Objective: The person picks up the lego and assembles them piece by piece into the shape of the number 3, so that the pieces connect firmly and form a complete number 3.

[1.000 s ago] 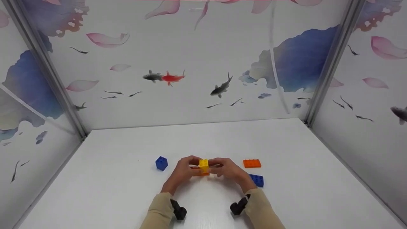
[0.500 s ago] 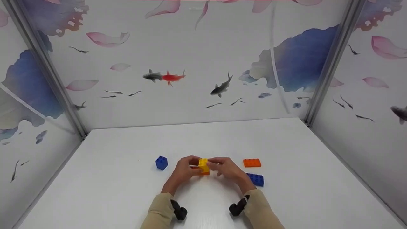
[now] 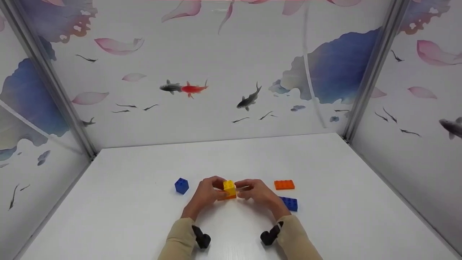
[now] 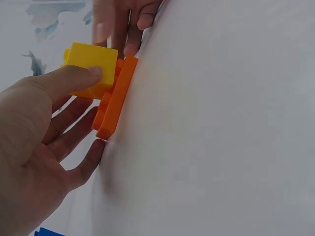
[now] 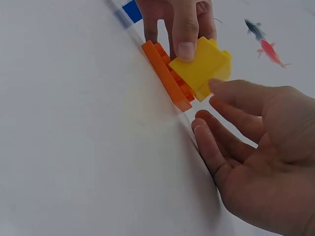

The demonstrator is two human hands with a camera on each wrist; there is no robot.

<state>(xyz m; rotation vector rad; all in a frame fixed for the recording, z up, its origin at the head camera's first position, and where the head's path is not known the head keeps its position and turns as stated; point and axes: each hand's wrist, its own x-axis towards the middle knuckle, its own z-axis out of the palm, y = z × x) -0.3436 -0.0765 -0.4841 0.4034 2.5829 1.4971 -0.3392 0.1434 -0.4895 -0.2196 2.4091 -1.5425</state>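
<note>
My left hand [image 3: 208,191] pinches a yellow brick [image 3: 229,187], its thumb flat on one side in the left wrist view. Under it lies an orange studded plate brick [image 4: 118,98], its long edge down at the white table. The yellow brick [image 5: 200,68] stands at a slant over one part of the orange studs in the right wrist view. From the right comes my right hand [image 3: 257,191], with loosely bent fingers. Its thumb tip overlaps the yellow brick's edge in the right wrist view, while its other fingertips [image 5: 200,123] stand just off the orange plate's end.
A blue brick [image 3: 182,186] rests on the table left of the hands. To the right lie another orange plate brick [image 3: 284,185] and a longer blue brick [image 3: 291,204], partly behind the right wrist. White walls with painted fish surround the table [image 3: 144,162].
The right fingers shift at the yellow brick's right side and draw slightly off it. The yellow brick turns and tilts a little on the orange plate, with the left hand still holding it.
</note>
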